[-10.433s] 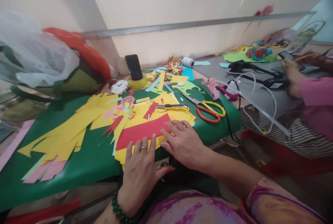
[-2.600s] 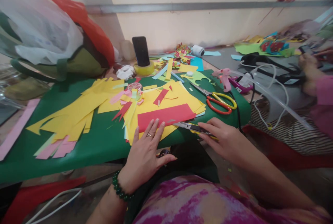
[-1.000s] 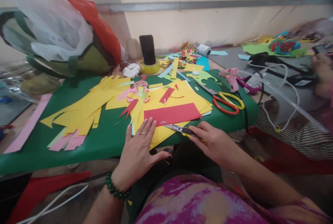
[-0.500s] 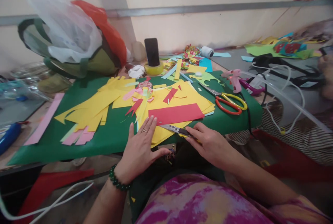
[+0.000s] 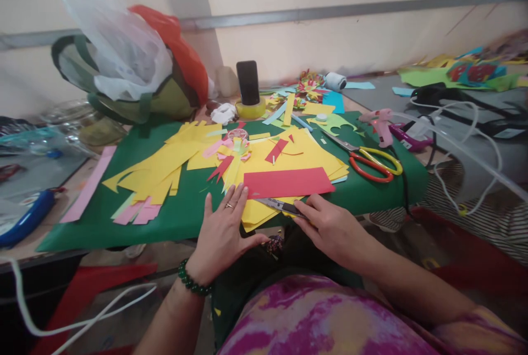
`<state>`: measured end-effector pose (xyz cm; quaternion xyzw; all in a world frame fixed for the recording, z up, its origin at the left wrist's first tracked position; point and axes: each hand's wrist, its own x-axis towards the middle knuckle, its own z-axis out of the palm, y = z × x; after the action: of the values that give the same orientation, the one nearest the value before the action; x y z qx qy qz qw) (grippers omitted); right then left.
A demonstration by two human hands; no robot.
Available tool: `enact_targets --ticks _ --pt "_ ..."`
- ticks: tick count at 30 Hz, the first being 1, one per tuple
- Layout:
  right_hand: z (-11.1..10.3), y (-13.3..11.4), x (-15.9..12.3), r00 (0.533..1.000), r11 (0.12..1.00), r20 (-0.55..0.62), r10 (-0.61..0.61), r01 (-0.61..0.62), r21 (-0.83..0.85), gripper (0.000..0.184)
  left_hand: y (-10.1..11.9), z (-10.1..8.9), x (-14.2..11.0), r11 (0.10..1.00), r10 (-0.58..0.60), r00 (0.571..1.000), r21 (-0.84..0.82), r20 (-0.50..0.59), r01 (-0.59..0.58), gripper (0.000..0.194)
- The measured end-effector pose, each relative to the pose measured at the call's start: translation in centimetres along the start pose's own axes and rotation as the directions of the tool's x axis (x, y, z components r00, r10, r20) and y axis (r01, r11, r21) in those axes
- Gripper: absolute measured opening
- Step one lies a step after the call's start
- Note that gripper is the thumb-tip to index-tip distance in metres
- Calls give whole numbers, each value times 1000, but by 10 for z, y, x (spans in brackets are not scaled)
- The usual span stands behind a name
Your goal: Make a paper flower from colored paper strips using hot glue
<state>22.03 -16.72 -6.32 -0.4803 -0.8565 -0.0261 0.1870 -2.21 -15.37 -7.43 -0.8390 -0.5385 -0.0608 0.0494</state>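
Observation:
My left hand (image 5: pixel 225 228) lies spread, its fingertips pressing the left end of a red paper strip (image 5: pixel 289 181). Under the strip is a stack of yellow paper sheets (image 5: pixel 258 215) at the front edge of the green-covered table (image 5: pixel 181 233). My right hand (image 5: pixel 334 228) is wrapped round a yellow and black utility knife (image 5: pixel 284 206). Its blade lies along the strip's near edge, the tip close to my left fingers. A smaller red paper piece (image 5: pixel 276 150) and thin scraps rest farther back on the yellow sheets.
Red-and-yellow-handled scissors (image 5: pixel 373 165) and a pink glue gun (image 5: pixel 380 124) lie to the right. Yellow strips (image 5: pixel 159 165) spread out on the left. A phone (image 5: pixel 248 83) stands in a tape roll (image 5: pixel 251 109) at the back. A bag (image 5: pixel 157 94) stands back left.
My right hand has picked up the utility knife from the yellow sheets. Its blade has since slid leftward along the red strip's near edge, toward my left hand. My view has turned left.

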Motion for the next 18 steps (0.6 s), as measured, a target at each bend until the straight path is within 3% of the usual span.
enact_targets --ticks 8,15,18 --pt "-5 -13 10 980 997 179 81 -83 3 21 1 3 -1 1000 -19 1000 -10 12 19 102" --pt "-6 4 15 984 997 163 71 -72 -3 25 -31 -14 9 989 67 996 -137 53 -59 109" --pt "-9 12 20 985 998 159 62 -59 -28 25 -43 -22 18 979 161 980 -147 121 -143 108"
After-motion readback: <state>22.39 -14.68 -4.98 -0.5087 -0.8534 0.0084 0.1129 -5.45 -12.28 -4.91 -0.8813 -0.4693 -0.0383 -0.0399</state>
